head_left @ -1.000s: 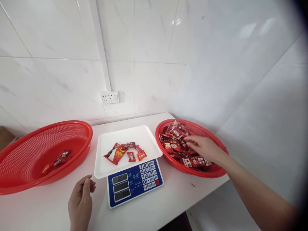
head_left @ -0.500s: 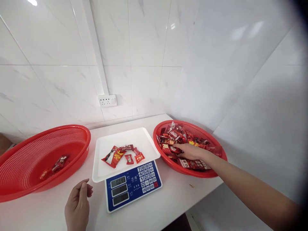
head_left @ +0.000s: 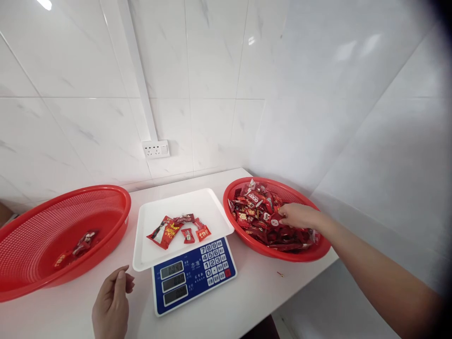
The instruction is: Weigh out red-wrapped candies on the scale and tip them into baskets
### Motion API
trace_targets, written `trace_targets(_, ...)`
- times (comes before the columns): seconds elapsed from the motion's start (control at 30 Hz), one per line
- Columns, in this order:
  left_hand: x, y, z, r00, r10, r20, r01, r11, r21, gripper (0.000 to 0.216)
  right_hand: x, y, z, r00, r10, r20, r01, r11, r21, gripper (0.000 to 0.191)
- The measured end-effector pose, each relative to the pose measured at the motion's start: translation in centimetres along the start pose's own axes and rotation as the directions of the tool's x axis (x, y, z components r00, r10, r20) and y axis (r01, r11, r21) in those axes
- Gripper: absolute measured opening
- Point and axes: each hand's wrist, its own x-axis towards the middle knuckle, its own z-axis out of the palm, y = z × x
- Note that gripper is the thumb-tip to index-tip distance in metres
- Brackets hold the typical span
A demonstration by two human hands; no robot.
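My right hand is inside the right red basket, its fingers bent down among many red snack packets. The fingertips are against the packets, and whatever is between them is hidden. My left hand rests at the table's front, left of the scale, fingers loosely curled with the thumb against them and nothing seen in them. A white tray tops the blue digital scale. On it lie a large red and yellow packet and several small red packets.
At the left stands another red basket with a few red packets at its bottom. A small scrap lies on the white table near its front edge. Behind is a tiled wall with a power socket.
My right hand has shifted right and slightly up within the basket, uncovering packets it hid before. The packets near it have been stirred. My left hand and the tray's packets look unchanged.
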Motion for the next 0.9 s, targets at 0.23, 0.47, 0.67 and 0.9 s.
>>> trace_targets(0.23,-0.1,0.4,0.1,1.0,-0.023,0.02,0.023,1.0,-0.004,0.045,1.5,-1.9,-0.5,0.962,0.159,-0.223,-0.153,0.987,0.047,0.046)
trace_targets(0.47,0.1,-0.3,0.0,1.0,-0.023,0.02,0.024,0.999,-0.022,0.047,3.7,-1.7,0.3,0.941,0.235,-0.243,-0.236,0.971,0.029,0.038)
trace_targets(0.67,0.0,0.2,0.1,0.999,-0.032,0.036,0.033,0.999,-0.013,0.046,1.0,-0.5,-1.5,0.905,0.234,-0.354,-0.227,0.972,0.064,0.044)
trace_targets(0.9,-0.2,0.3,0.2,0.998,-0.029,0.064,0.029,1.0,0.004,0.044,-0.7,-5.2,0.8,0.975,-0.105,-0.195,0.101,0.994,-0.03,0.043)
